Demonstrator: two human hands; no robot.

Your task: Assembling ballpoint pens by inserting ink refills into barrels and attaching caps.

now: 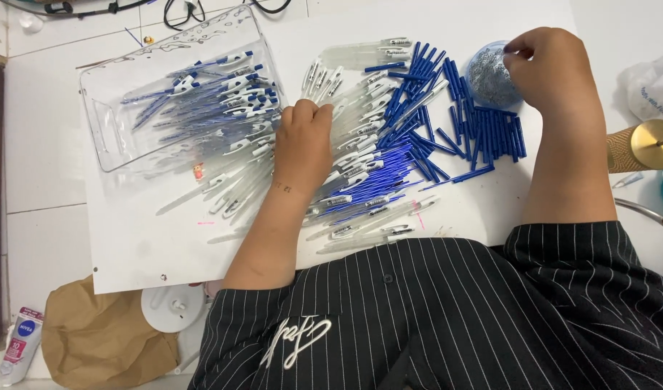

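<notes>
My left hand (302, 144) rests closed on a heap of clear pen barrels and blue refills (375, 166) in the middle of a white board (143, 238). What its fingers hold is hidden. My right hand (544, 68) is at the far right, fingertips pinched over a small blue bowl of tiny silvery parts (488, 78). A row of loose blue pen caps (490, 133) lies below the bowl. A clear plastic tray (104, 137) at the left holds several assembled blue-and-white pens (223, 97).
A brown paper bag (100, 339) and a white tube (20, 347) lie on the tiled floor at the lower left. A gold cylinder (646, 148) and a plastic bag (653, 90) sit at the right edge. Black cables (179, 11) run along the top.
</notes>
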